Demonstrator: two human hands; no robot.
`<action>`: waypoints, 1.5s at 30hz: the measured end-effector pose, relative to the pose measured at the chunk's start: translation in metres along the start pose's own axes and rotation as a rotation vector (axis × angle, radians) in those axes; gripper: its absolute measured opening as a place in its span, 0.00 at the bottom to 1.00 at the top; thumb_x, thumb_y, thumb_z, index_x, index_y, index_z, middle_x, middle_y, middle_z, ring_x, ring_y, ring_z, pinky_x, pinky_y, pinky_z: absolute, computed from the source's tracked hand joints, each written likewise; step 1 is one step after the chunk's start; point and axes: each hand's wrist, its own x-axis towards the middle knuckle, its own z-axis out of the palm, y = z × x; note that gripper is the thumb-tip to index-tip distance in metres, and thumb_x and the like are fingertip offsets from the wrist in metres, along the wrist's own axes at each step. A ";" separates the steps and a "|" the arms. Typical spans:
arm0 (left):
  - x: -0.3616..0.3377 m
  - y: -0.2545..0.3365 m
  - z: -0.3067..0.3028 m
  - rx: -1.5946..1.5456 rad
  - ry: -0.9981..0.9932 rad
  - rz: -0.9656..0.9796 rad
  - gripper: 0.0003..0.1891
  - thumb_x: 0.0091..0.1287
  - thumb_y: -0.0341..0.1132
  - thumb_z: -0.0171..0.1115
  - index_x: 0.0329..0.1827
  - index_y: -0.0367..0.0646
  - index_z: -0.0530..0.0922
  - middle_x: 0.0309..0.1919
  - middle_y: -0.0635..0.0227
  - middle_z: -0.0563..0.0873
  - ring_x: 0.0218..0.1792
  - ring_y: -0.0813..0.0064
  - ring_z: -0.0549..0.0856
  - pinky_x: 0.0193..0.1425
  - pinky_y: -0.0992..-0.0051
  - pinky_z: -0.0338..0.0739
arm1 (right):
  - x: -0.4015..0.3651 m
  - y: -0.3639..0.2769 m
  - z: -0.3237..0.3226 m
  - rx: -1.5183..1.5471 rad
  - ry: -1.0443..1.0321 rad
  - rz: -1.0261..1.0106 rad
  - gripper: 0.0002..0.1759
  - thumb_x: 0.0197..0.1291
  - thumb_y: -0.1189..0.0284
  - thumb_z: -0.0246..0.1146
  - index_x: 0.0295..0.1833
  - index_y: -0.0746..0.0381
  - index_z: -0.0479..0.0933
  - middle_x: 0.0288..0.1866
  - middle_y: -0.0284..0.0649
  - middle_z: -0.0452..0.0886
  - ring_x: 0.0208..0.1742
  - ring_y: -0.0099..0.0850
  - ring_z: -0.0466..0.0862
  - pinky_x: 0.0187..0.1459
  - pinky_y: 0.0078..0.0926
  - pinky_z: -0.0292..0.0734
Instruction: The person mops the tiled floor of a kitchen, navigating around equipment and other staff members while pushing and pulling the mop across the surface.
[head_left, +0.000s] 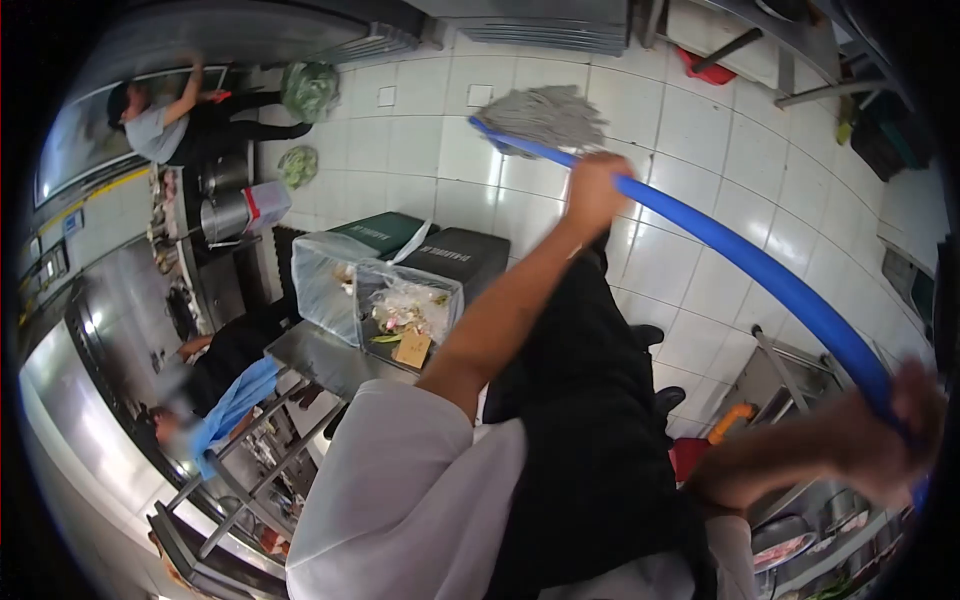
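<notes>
A mop with a thick blue handle [755, 262] runs across the view, from the top middle to the right edge. Its grey string head [550, 115] rests on the white tiled floor. My left hand [598, 188] is wrapped round the handle's lower part, a short way above the strings. Close to the upper end, my right hand [890, 440] grips the same handle and is smeared by motion. Below my left forearm stand dark bins [455, 250] lined with clear plastic, and food scraps [410, 308] show in one.
At upper left a person [160, 125] stands by a counter, near green bundles [310, 92] on the floor. Another person [230, 370] in dark clothing is at lower left, behind a metal rack [265, 475]. Steel shelving [800, 375] and a red container [688, 458] are at right.
</notes>
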 end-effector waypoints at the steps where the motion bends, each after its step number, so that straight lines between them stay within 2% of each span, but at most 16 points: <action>1: 0.000 -0.049 -0.030 0.068 0.112 0.042 0.04 0.48 0.24 0.66 0.27 0.41 0.83 0.29 0.56 0.87 0.37 0.51 0.87 0.45 0.60 0.79 | -0.038 0.023 0.039 0.073 -0.062 0.070 0.08 0.72 0.76 0.55 0.36 0.63 0.74 0.26 0.42 0.77 0.22 0.32 0.75 0.26 0.32 0.74; 4: -0.019 -0.179 -0.120 0.204 0.298 -0.180 0.02 0.56 0.27 0.65 0.30 0.40 0.81 0.33 0.55 0.85 0.42 0.50 0.83 0.49 0.57 0.76 | -0.155 0.076 0.132 0.203 -0.255 0.266 0.09 0.74 0.74 0.54 0.37 0.64 0.74 0.27 0.42 0.78 0.23 0.31 0.77 0.27 0.32 0.76; 5: -0.027 -0.202 -0.146 0.250 0.365 -0.141 0.05 0.62 0.30 0.67 0.32 0.39 0.81 0.34 0.54 0.84 0.41 0.49 0.83 0.47 0.56 0.76 | -0.190 0.082 0.148 0.334 -0.228 0.489 0.02 0.71 0.79 0.57 0.41 0.64 0.73 0.32 0.42 0.80 0.26 0.30 0.78 0.29 0.30 0.77; 6: -0.034 -0.209 -0.172 0.319 0.300 -0.369 0.09 0.65 0.33 0.70 0.31 0.39 0.79 0.34 0.53 0.84 0.41 0.47 0.83 0.47 0.55 0.76 | -0.219 0.092 0.147 0.389 -0.338 0.684 0.04 0.67 0.84 0.59 0.43 0.65 0.71 0.36 0.43 0.81 0.31 0.30 0.81 0.35 0.30 0.80; 10: -0.082 -0.218 -0.179 0.500 0.444 -0.311 0.11 0.64 0.32 0.73 0.41 0.41 0.77 0.36 0.53 0.84 0.40 0.46 0.84 0.50 0.56 0.78 | -0.250 0.118 0.125 0.373 -0.721 0.821 0.08 0.63 0.85 0.64 0.41 0.64 0.71 0.37 0.42 0.83 0.38 0.26 0.84 0.50 0.29 0.82; 12: -0.090 -0.162 -0.151 0.472 0.504 -0.593 0.15 0.63 0.31 0.72 0.49 0.42 0.77 0.43 0.51 0.85 0.47 0.45 0.85 0.54 0.56 0.79 | -0.224 0.111 0.106 0.370 -0.965 0.920 0.08 0.64 0.84 0.65 0.40 0.64 0.72 0.36 0.40 0.83 0.38 0.26 0.82 0.54 0.30 0.80; 15: -0.109 -0.135 -0.103 0.345 0.480 -0.603 0.19 0.62 0.30 0.70 0.56 0.41 0.77 0.53 0.45 0.83 0.55 0.44 0.84 0.61 0.53 0.77 | -0.167 0.105 0.067 0.292 -1.086 0.833 0.08 0.64 0.83 0.66 0.37 0.64 0.73 0.36 0.38 0.82 0.37 0.28 0.83 0.57 0.31 0.79; 17: -0.105 -0.115 -0.079 0.406 0.471 -0.527 0.20 0.62 0.30 0.69 0.58 0.41 0.77 0.56 0.43 0.81 0.56 0.45 0.83 0.63 0.53 0.76 | -0.134 0.100 0.038 0.246 -1.027 0.728 0.08 0.62 0.81 0.69 0.38 0.63 0.75 0.33 0.36 0.80 0.35 0.25 0.82 0.45 0.25 0.79; 19: -0.095 -0.100 -0.052 0.607 0.242 -0.334 0.16 0.63 0.35 0.68 0.53 0.41 0.82 0.54 0.47 0.84 0.55 0.47 0.83 0.64 0.53 0.76 | -0.104 0.094 -0.004 0.242 -0.960 0.814 0.09 0.60 0.83 0.69 0.38 0.63 0.75 0.35 0.37 0.81 0.38 0.28 0.84 0.54 0.30 0.81; 21: -0.065 -0.054 -0.028 0.535 -0.135 -0.549 0.10 0.64 0.37 0.67 0.43 0.43 0.86 0.49 0.55 0.88 0.56 0.49 0.83 0.65 0.55 0.76 | -0.071 0.085 -0.048 0.231 -0.873 0.847 0.11 0.56 0.86 0.70 0.36 0.62 0.75 0.35 0.39 0.82 0.38 0.32 0.83 0.61 0.39 0.79; 24: -0.044 -0.015 0.060 0.545 -0.298 -0.391 0.05 0.58 0.35 0.68 0.35 0.48 0.88 0.38 0.60 0.90 0.48 0.50 0.87 0.60 0.55 0.80 | -0.003 0.071 -0.130 0.178 -0.646 0.969 0.12 0.54 0.78 0.70 0.37 0.60 0.72 0.31 0.39 0.78 0.33 0.32 0.80 0.61 0.49 0.76; 27: -0.013 0.071 0.153 0.322 -0.448 -0.069 0.09 0.63 0.42 0.67 0.34 0.47 0.88 0.34 0.57 0.90 0.42 0.49 0.88 0.53 0.54 0.82 | 0.093 0.049 -0.215 0.225 -0.544 0.764 0.13 0.53 0.74 0.66 0.41 0.58 0.69 0.25 0.36 0.74 0.25 0.29 0.72 0.52 0.47 0.75; 30: 0.029 0.212 0.219 0.122 -0.641 0.071 0.09 0.64 0.43 0.67 0.34 0.49 0.89 0.30 0.56 0.89 0.37 0.47 0.88 0.43 0.52 0.83 | 0.210 -0.021 -0.275 0.274 -0.502 0.579 0.08 0.59 0.71 0.61 0.41 0.57 0.70 0.19 0.30 0.66 0.21 0.24 0.66 0.43 0.34 0.69; 34: 0.036 0.324 0.323 -0.216 -0.678 0.321 0.12 0.55 0.40 0.67 0.39 0.49 0.90 0.32 0.57 0.90 0.38 0.49 0.89 0.45 0.53 0.84 | 0.297 -0.152 -0.396 -0.531 0.060 0.125 0.12 0.66 0.64 0.59 0.31 0.57 0.73 0.16 0.26 0.71 0.19 0.16 0.73 0.30 0.19 0.68; 40: 0.057 0.449 0.423 -0.268 -0.979 0.450 0.15 0.57 0.47 0.68 0.33 0.44 0.89 0.31 0.48 0.89 0.39 0.45 0.89 0.46 0.53 0.84 | 0.337 -0.227 -0.312 -0.494 0.095 -0.182 0.15 0.76 0.62 0.53 0.57 0.60 0.74 0.20 0.31 0.69 0.21 0.28 0.76 0.29 0.40 0.77; 45: 0.050 0.479 0.475 -0.292 -1.000 0.354 0.16 0.55 0.48 0.70 0.34 0.44 0.91 0.36 0.51 0.91 0.43 0.50 0.91 0.50 0.57 0.85 | 0.395 -0.215 -0.352 -0.811 0.399 -0.357 0.16 0.70 0.64 0.58 0.55 0.63 0.77 0.32 0.38 0.76 0.29 0.34 0.81 0.35 0.41 0.79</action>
